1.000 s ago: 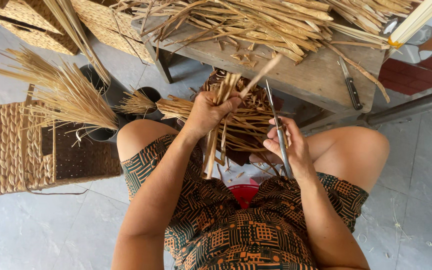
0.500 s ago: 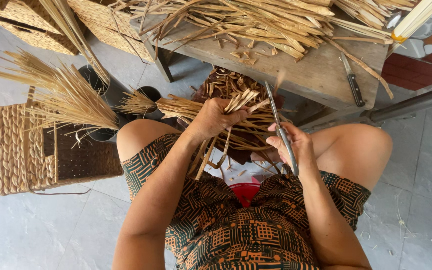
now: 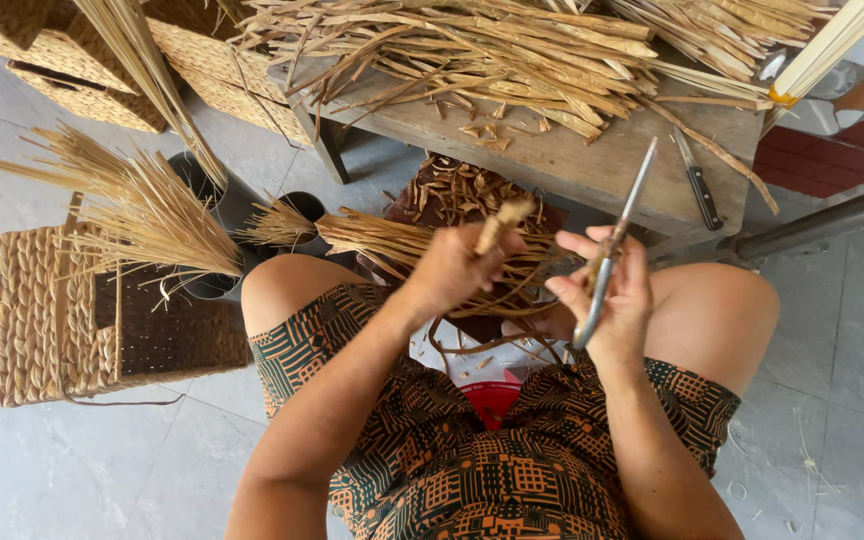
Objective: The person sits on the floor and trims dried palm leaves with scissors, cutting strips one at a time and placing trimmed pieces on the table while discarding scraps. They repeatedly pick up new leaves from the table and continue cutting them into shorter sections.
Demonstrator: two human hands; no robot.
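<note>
Your left hand (image 3: 452,272) is gripping a bundle of dry tan fibrous straw strips (image 3: 407,243); your right hand (image 3: 614,292) is clasping long slim steel scissors (image 3: 612,245).

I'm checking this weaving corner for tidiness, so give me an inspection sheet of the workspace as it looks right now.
Surface: wooden bench, worn, bare only at its front edge.
Job's things: bundle of dried fibre strands gripped over the lap; scissors, blades closed, pointing up and away.
Clutter: heap of cut strips across the bench; knife lying near the bench edge; trimmings in a dark bin under it.
Grippers: left hand closed on the bundle; right hand holding the scissors.
Cables: nothing seen.
Surroundings: woven basket on its side on grey tiles; more baskets stacked beyond; black pots holding straw.
</note>
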